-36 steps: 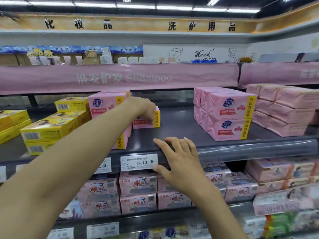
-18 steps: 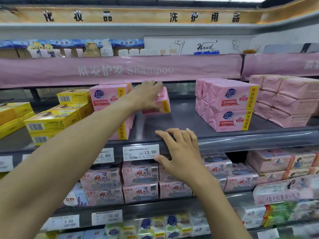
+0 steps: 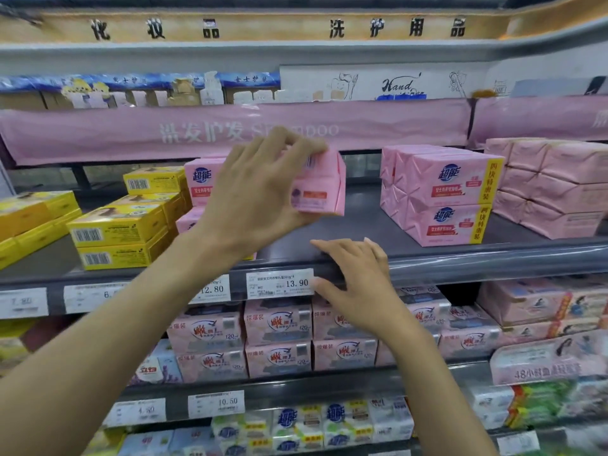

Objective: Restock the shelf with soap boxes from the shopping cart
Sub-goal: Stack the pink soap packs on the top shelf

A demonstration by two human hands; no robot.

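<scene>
Pink soap box (image 3: 324, 187) gripped by left hand (image 3: 260, 195), fingers curled round it, centre frame, right hand (image 3: 360, 286) flat on grey shelf (image 3: 460, 263) edge, fingers straight.

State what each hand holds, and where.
Left hand grips the pink rectangular soap pack, fingers over its top, thumb underneath. Right hand rests on the grey shelf edge, holding nothing.

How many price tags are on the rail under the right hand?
4: 7.80 tag far left, 6-something tag next, 12.80 tag partly behind left arm, 13.90 tag by right hand; more may hide.
</scene>
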